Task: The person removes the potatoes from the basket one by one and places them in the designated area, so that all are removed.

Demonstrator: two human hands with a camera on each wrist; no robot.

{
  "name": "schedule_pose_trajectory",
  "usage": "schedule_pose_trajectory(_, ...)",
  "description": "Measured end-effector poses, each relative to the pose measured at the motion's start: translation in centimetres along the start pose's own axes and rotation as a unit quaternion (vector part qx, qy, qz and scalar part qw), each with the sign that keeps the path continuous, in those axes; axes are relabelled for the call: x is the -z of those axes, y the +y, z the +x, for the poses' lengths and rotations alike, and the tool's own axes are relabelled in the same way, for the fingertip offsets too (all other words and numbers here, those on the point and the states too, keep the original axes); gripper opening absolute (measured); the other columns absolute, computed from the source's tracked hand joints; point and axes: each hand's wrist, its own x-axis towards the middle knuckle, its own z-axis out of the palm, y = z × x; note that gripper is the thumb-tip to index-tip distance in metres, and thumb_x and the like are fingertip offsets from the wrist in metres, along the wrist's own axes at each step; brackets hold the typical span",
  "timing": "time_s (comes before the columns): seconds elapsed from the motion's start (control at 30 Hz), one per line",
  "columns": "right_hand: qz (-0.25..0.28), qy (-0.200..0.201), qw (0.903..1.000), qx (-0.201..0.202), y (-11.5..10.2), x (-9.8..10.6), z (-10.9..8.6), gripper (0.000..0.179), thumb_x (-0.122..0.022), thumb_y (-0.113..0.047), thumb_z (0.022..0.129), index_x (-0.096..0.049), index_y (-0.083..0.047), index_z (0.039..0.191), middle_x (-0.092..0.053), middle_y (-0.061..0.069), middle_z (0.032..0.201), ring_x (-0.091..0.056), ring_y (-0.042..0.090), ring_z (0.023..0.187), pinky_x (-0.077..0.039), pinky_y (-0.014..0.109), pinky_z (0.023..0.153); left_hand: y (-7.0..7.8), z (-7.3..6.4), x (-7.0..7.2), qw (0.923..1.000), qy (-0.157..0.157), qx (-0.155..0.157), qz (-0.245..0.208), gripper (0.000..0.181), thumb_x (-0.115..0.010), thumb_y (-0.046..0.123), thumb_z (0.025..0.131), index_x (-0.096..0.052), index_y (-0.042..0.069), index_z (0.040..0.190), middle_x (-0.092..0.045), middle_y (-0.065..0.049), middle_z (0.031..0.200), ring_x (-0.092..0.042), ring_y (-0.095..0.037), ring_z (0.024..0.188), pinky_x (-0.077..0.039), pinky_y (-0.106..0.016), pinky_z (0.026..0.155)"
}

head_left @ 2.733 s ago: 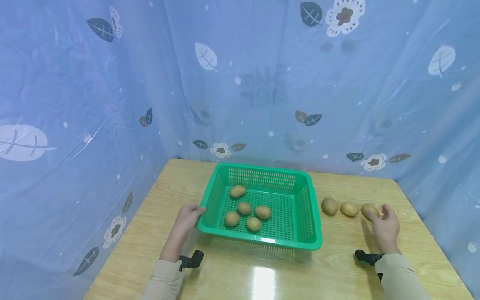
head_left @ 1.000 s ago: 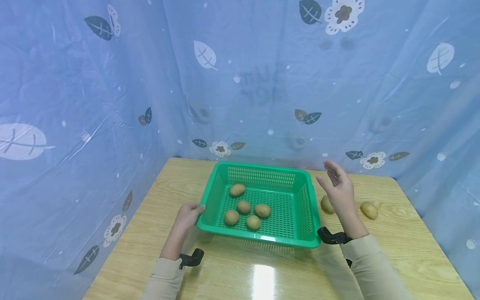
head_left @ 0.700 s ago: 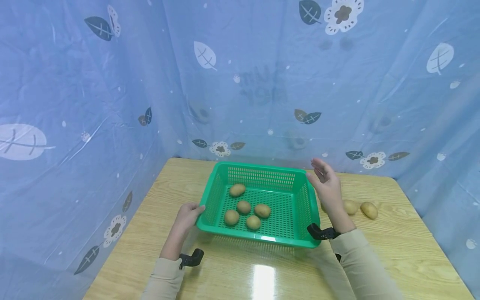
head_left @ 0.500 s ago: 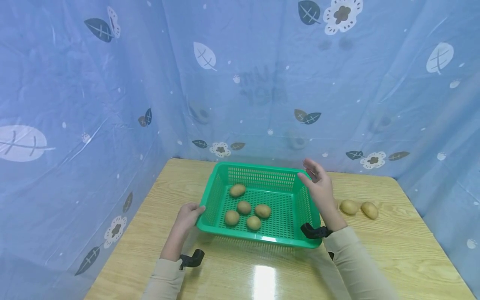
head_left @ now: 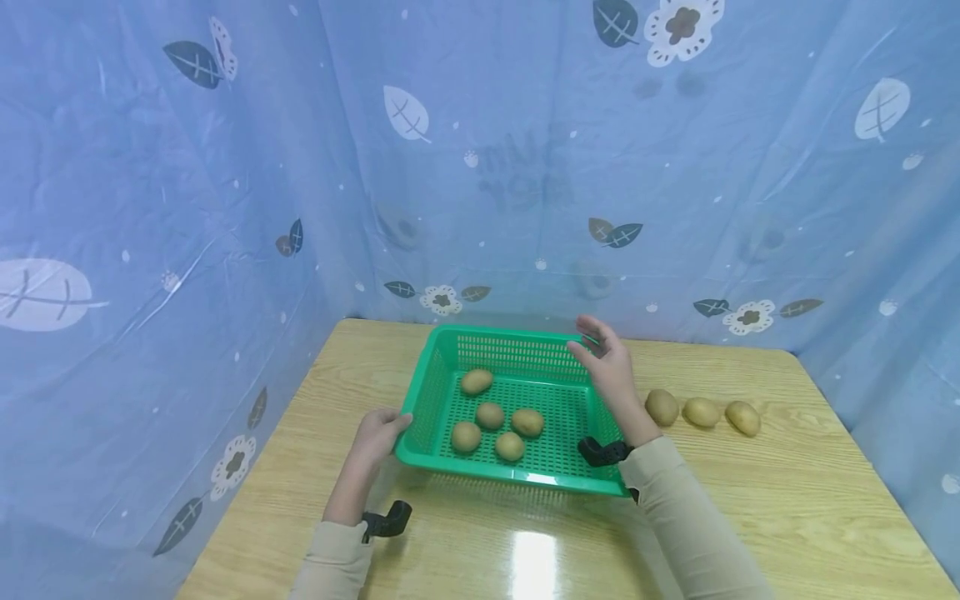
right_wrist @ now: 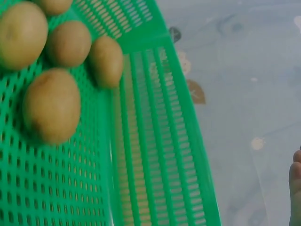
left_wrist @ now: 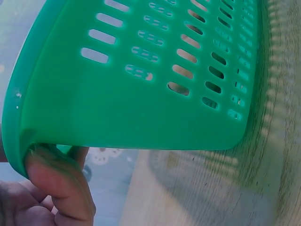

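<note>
My left hand [head_left: 377, 435] grips the left rim of a green plastic basket [head_left: 517, 477]; in the left wrist view its fingers [left_wrist: 61, 186] curl under the rim at a corner. Several potatoes, one of them near the back [head_left: 476, 382], lie loose on the basket's slatted floor. Above the basket's right part hovers my right hand [head_left: 609, 367], fingers apart and holding nothing. Only its fingertips [right_wrist: 295, 176] show at the edge of the right wrist view. Right of the basket, three potatoes stand in a row: left [head_left: 662, 407], middle [head_left: 702, 412] and right [head_left: 742, 417].
The basket rests on a wooden table [head_left: 787, 500], whose right edge lies beyond the potato row. Blue patterned curtains [head_left: 525, 167] hang close behind the table and along both sides. A black camera sits on each wrist.
My right hand has let go of the rightmost potato in the row and moved left, past the other two, to above the basket. The left hand has kept its grip on the rim.
</note>
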Motion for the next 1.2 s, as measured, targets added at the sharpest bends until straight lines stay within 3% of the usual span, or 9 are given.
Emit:
schedule_pose_trajectory(0.27,0.017,-0.024,0.9986,-0.044,-2.2,-1.4,-0.8,0.051,-0.057,-0.009,0.094,-0.038,0.004,0.140,-0.042,0.022,0.142,-0.037,0.035,0.134,-0.032,0.038,0.111,-0.3,-0.3,-0.1,1.0000,-0.001,-0.004,-0.001,0.034,-0.049,0.018,0.098,-0.060,-0.009,0.114,-0.067,-0.020,0.098,-0.063,-0.015,0.078,-0.049,-0.026,0.069)
schedule_pose_trajectory(0.4,0.023,-0.050,0.9962,-0.068,-1.8,-1.6,-0.7,0.051,-0.056,-0.012,0.095,-0.038,0.000,0.142,-0.040,0.020,0.145,-0.036,0.033,0.136,-0.031,0.037,0.111,-0.2,-0.3,-0.2,0.9999,-0.011,-0.001,-0.011,0.034,-0.048,0.018,0.098,-0.060,-0.009,0.115,-0.066,-0.021,0.101,-0.064,-0.018,0.083,-0.050,-0.028,0.071)
schedule_pose_trajectory(0.53,-0.002,-0.091,0.9918,-0.090,-1.3,-1.8,-0.4,0.052,-0.057,-0.016,0.096,-0.038,-0.002,0.142,-0.040,0.019,0.145,-0.035,0.033,0.136,-0.031,0.041,0.111,0.1,-0.1,-0.2,0.9998,-0.013,-0.007,-0.012,0.033,-0.048,0.017,0.098,-0.060,-0.009,0.113,-0.066,-0.021,0.101,-0.063,-0.018,0.082,-0.051,-0.028,0.071)
schedule_pose_trajectory(0.67,-0.031,-0.154,0.9796,-0.126,-1.0,-2.1,0.2,0.053,-0.058,-0.021,0.095,-0.039,-0.002,0.142,-0.041,0.019,0.145,-0.034,0.035,0.136,-0.033,0.047,0.109,0.5,0.3,-0.1,0.9998,-0.013,-0.014,-0.010,0.033,-0.047,0.017,0.098,-0.060,-0.009,0.115,-0.066,-0.021,0.102,-0.064,-0.017,0.083,-0.051,-0.029,0.072)
schedule_pose_trajectory(0.83,-0.083,-0.232,0.9580,-0.147,1.4,-2.5,1.0,0.050,-0.060,-0.022,0.094,-0.044,-0.006,0.139,-0.045,0.016,0.143,-0.038,0.035,0.134,-0.036,0.050,0.106,0.7,0.4,0.1,0.9997,-0.017,-0.012,-0.010,0.035,-0.046,0.018,0.099,-0.059,-0.009,0.117,-0.066,-0.022,0.104,-0.064,-0.016,0.083,-0.051,-0.028,0.073)
schedule_pose_trajectory(0.97,-0.093,-0.265,0.9484,-0.146,2.2,-2.9,0.8,0.048,-0.061,-0.022,0.093,-0.048,-0.005,0.136,-0.047,0.019,0.139,-0.042,0.036,0.130,-0.038,0.050,0.103,0.5,0.3,0.2,0.9998,-0.015,-0.007,-0.011,0.035,-0.046,0.018,0.099,-0.058,-0.009,0.118,-0.066,-0.023,0.105,-0.064,-0.015,0.082,-0.051,-0.027,0.073)
schedule_pose_trajectory(1.2,-0.114,-0.292,0.9326,-0.179,2.9,-3.3,0.4,0.047,-0.062,-0.015,0.092,-0.048,-0.002,0.135,-0.048,0.022,0.138,-0.046,0.036,0.126,-0.040,0.049,0.101,0.2,0.2,0.2,0.9999,-0.015,-0.004,-0.008,0.037,-0.046,0.020,0.099,-0.057,-0.008,0.120,-0.067,-0.020,0.104,-0.065,-0.016,0.085,-0.052,-0.029,0.076)
